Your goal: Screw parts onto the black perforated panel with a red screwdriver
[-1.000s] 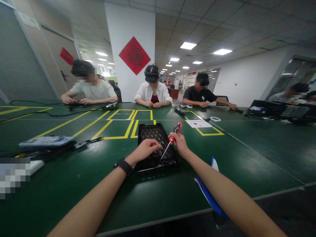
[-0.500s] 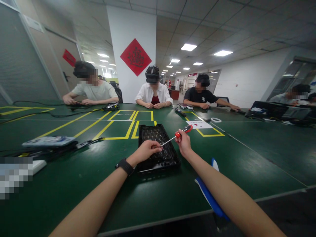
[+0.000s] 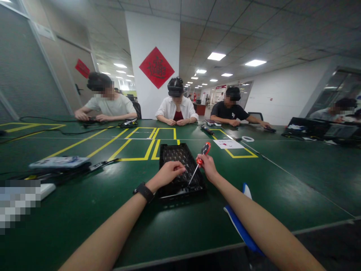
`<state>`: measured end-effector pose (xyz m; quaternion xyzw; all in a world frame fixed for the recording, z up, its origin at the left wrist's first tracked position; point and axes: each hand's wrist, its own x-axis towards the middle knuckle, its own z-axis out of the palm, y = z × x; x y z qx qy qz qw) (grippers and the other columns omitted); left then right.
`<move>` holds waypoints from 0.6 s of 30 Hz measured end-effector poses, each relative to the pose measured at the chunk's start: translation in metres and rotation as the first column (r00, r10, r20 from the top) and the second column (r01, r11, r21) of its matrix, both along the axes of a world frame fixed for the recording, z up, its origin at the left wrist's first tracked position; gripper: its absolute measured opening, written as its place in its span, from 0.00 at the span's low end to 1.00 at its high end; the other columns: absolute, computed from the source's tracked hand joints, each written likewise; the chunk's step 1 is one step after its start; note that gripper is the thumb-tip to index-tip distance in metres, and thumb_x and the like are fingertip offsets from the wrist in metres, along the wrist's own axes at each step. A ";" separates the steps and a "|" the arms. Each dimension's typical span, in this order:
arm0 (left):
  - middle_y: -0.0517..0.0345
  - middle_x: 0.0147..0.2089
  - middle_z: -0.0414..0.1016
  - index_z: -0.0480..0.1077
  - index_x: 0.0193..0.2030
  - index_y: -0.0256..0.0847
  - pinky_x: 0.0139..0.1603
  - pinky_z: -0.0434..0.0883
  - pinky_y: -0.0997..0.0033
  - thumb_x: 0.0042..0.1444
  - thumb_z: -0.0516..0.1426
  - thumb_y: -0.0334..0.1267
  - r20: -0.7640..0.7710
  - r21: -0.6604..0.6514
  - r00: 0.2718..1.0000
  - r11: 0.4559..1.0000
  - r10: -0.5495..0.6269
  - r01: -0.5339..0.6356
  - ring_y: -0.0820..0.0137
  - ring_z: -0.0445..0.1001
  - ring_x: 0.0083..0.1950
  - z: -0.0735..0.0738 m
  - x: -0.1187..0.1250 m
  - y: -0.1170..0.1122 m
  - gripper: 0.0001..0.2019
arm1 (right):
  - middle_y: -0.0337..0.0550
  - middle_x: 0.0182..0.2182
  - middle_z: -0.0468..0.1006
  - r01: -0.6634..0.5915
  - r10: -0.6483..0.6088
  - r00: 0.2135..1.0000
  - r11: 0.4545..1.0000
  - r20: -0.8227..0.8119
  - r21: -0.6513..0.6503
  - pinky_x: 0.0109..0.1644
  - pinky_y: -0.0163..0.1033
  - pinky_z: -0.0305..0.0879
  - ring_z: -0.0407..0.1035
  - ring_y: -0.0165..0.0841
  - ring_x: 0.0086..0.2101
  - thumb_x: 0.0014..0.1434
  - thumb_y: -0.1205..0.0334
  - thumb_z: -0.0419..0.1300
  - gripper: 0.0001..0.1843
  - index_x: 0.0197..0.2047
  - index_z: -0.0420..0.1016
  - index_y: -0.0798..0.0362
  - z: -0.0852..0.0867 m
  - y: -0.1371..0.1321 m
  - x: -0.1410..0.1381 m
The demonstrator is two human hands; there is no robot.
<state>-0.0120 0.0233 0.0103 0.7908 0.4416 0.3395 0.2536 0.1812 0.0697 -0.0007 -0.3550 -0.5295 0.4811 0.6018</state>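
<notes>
A black plastic tray with raised sides and a patterned inside lies on the green table in front of me. Over its left half hovers my left hand, wearing a dark wristband, thumb and fingertips pinched together. Whatever they may hold is too small to make out. My right hand is closed around a red-and-black screwdriver at the tray's right side. The screwdriver's metal shaft slants down and left, its tip over the tray's near right part; whether it touches there I cannot tell.
A blue-and-white object lies by my right forearm at the table edge. Printed paper and a white ring lie beyond. Phone-like box and cables are left. Three people sit opposite.
The screwdriver has swung steeper, its tip leaving my left fingertips for the tray's near right part. My left hand stays pinched over the tray. The view has shifted slightly.
</notes>
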 end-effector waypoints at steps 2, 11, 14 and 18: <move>0.58 0.27 0.72 0.73 0.33 0.36 0.30 0.62 0.75 0.54 0.52 0.47 -0.004 -0.014 1.000 1.000 -0.026 0.026 0.73 0.67 0.28 0.000 0.000 0.000 0.16 | 0.35 0.17 0.65 -0.025 0.024 0.999 0.999 0.037 0.031 0.21 0.31 0.55 0.57 0.22 0.16 0.49 0.54 0.58 0.14 0.23 0.70 0.57 -0.001 -0.001 -0.001; 0.57 0.30 0.73 0.74 0.37 0.35 0.31 0.62 0.76 0.47 0.58 0.50 0.009 -0.123 0.989 0.981 -0.150 0.150 0.73 0.68 0.31 0.004 0.002 -0.005 0.19 | 0.32 0.14 0.61 0.002 -0.001 0.995 1.000 -0.102 0.008 0.20 0.31 0.54 0.55 0.22 0.15 0.50 0.54 0.58 0.13 0.24 0.70 0.57 0.003 -0.001 -0.002; 0.60 0.27 0.71 0.74 0.35 0.35 0.29 0.60 0.77 0.45 0.60 0.49 -0.034 -0.124 0.985 0.979 -0.170 0.165 0.75 0.65 0.28 0.005 0.001 -0.006 0.18 | 0.30 0.11 0.55 -0.019 0.014 0.980 1.000 -0.200 -0.022 0.21 0.31 0.54 0.55 0.23 0.15 0.50 0.53 0.58 0.14 0.25 0.70 0.56 0.005 -0.001 -0.002; 0.61 0.24 0.69 0.73 0.30 0.35 0.28 0.58 0.77 0.50 0.56 0.48 -0.045 -0.055 0.990 0.990 -0.132 0.130 0.75 0.64 0.26 0.002 -0.002 -0.003 0.15 | 0.30 0.10 0.54 -0.028 0.009 0.957 0.998 -0.291 -0.059 0.21 0.31 0.54 0.55 0.23 0.16 0.50 0.52 0.59 0.14 0.25 0.69 0.56 0.005 0.000 -0.002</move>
